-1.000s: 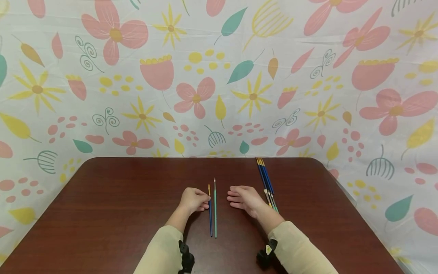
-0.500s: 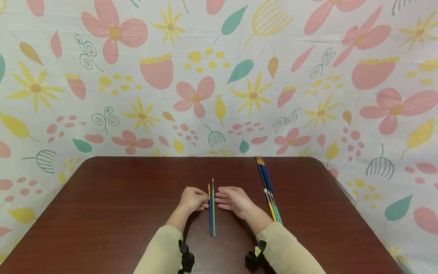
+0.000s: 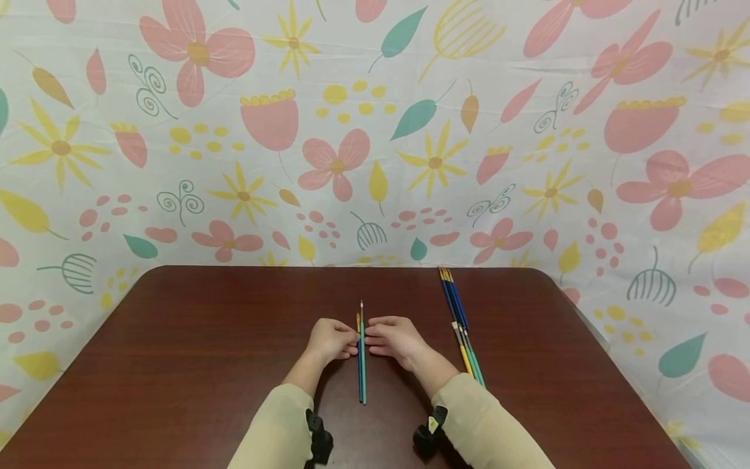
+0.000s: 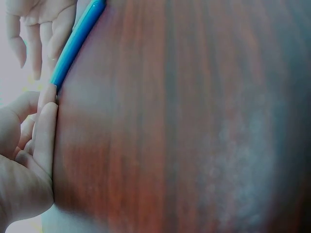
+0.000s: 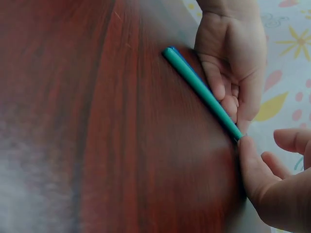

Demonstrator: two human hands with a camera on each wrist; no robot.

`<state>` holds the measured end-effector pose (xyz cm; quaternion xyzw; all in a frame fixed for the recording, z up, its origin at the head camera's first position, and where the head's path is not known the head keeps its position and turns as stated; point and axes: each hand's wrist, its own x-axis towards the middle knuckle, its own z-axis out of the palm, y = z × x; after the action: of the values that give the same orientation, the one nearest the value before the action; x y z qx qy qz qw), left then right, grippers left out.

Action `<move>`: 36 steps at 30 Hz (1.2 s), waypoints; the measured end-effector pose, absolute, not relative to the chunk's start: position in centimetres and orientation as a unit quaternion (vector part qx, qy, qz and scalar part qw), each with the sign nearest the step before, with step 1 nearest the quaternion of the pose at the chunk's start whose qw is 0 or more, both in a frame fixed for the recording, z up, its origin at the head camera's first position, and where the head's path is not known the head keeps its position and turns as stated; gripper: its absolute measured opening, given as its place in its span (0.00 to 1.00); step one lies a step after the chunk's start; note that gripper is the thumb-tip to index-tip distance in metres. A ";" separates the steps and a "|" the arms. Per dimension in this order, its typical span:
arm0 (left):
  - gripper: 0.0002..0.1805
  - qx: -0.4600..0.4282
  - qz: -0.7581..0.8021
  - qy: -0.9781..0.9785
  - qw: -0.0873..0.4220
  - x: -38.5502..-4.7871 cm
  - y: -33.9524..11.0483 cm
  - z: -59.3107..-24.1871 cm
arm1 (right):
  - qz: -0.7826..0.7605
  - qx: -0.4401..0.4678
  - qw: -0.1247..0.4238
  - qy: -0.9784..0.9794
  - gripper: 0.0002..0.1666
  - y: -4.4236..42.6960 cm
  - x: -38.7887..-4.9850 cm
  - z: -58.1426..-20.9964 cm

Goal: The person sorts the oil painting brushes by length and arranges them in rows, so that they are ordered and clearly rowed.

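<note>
Two paintbrushes lie side by side on the table in the head view, bristles pointing away. The blue paintbrush (image 3: 359,371) is on the left, and the green paintbrush (image 3: 363,365) lies against it on the right. With thumb and finger, my left hand (image 3: 331,339) pinches the blue brush near its upper part. My right hand (image 3: 397,340) touches the green brush from the right with its fingertips; the thumb stands apart in the right wrist view. Only the handles show in the wrist views: blue handle (image 4: 77,41) in the left, green handle (image 5: 201,92) largely covering the blue one in the right.
At the right of the brown table (image 3: 205,352), several blue paintbrushes (image 3: 454,299) lie together at the back. Nearer lies a group with yellow (image 3: 466,358) and green handles (image 3: 476,365). A flower-patterned cloth (image 3: 375,163) hangs behind the table.
My right hand has moved left, and the green paintbrush has slid left with it until it lies against the blue one. My left hand and the blue brush have stayed nearly still.
</note>
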<state>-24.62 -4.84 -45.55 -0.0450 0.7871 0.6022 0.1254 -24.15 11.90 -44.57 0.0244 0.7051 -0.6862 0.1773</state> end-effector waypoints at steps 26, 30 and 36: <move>0.09 -0.035 0.605 0.785 0.129 -24.8 -5.1 -45.9 | -0.594 0.066 0.108 0.794 0.19 9.6 -25.2 -43.9; 0.10 -0.035 0.607 0.784 0.129 -24.8 -5.1 -45.9 | -0.589 0.070 0.108 0.798 0.18 9.3 -25.3 -44.0; 0.09 -0.036 0.608 0.783 0.128 -24.9 -5.0 -45.9 | -0.594 0.075 0.111 0.793 0.17 9.5 -25.4 -43.9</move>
<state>-24.89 -5.03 -45.91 -0.0360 0.7828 0.6079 0.1283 -25.41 9.49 -43.89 0.0746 0.7933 -0.5939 0.1110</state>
